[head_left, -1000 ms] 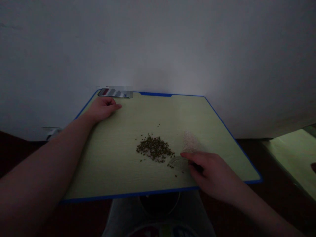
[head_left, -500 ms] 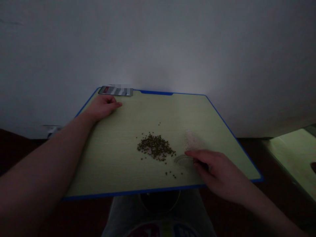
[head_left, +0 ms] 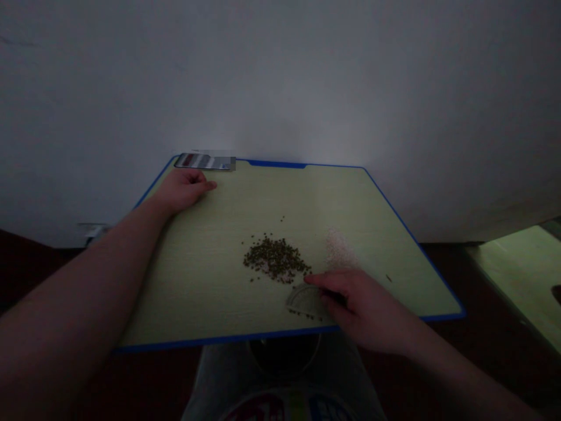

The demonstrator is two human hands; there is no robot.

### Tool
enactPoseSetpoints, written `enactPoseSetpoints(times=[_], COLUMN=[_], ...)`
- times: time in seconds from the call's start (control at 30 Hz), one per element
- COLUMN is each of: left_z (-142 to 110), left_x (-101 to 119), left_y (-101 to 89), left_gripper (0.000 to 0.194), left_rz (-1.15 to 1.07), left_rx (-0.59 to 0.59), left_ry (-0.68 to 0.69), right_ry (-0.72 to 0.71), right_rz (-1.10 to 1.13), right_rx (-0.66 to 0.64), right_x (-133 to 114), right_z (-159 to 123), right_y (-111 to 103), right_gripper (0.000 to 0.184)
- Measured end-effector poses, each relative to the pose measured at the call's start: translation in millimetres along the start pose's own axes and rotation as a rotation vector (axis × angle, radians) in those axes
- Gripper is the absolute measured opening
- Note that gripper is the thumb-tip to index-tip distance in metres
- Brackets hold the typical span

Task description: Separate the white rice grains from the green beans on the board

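A grey wall (head_left: 280, 76) fills the upper frame, a phone (head_left: 204, 162) lies left of centre, and a pale green surface (head_left: 517, 263) shows at the lower right

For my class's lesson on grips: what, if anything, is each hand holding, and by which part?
The right hand holds a clear, half-round protractor by its right end. No held thing can be seen in the left hand.

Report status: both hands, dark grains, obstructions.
Right hand holding clear protractor. Left hand near phone. Dark grains piled beyond protractor, some along its straight edge. Pale grains close beyond right hand; no obstacle seen.
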State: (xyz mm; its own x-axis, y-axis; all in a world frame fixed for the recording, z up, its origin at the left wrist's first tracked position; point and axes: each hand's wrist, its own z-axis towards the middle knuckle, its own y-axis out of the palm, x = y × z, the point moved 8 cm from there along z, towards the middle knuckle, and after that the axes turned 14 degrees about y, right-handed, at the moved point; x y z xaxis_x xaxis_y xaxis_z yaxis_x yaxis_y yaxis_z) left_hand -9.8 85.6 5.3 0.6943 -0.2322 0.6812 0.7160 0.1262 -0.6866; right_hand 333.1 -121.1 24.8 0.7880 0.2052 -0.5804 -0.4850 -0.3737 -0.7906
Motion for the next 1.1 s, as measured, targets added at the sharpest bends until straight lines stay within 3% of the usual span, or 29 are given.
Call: enactPoseSetpoints(times=[0.4, 0.77, 1.1], left_z=[-2.5, -2.1, -0.8], left_x=[2.2, 5.6, 1.9], left_y=[1.0, 0.0, -1.0], left_gripper=[0.032, 0.034, 0.036], left_rz=[-0.041, -0.036, -0.03], left_rx=[-0.018, -0.017, -0.003], left_ry=[-0.005, 0.016, 0.008], right_ry=[0.031, 0.102, 0.042], right_rz=[0.073, 0.052, 0.006], right_rx=[-0.067, 0.217, 0.19], right_x=[-4.1, 20.9, 5.3], right_z=[-20.9, -27.4, -4.1], right_y=[11.1, -10.6, -8.3], right_gripper=[0.046, 0.039, 0.044])
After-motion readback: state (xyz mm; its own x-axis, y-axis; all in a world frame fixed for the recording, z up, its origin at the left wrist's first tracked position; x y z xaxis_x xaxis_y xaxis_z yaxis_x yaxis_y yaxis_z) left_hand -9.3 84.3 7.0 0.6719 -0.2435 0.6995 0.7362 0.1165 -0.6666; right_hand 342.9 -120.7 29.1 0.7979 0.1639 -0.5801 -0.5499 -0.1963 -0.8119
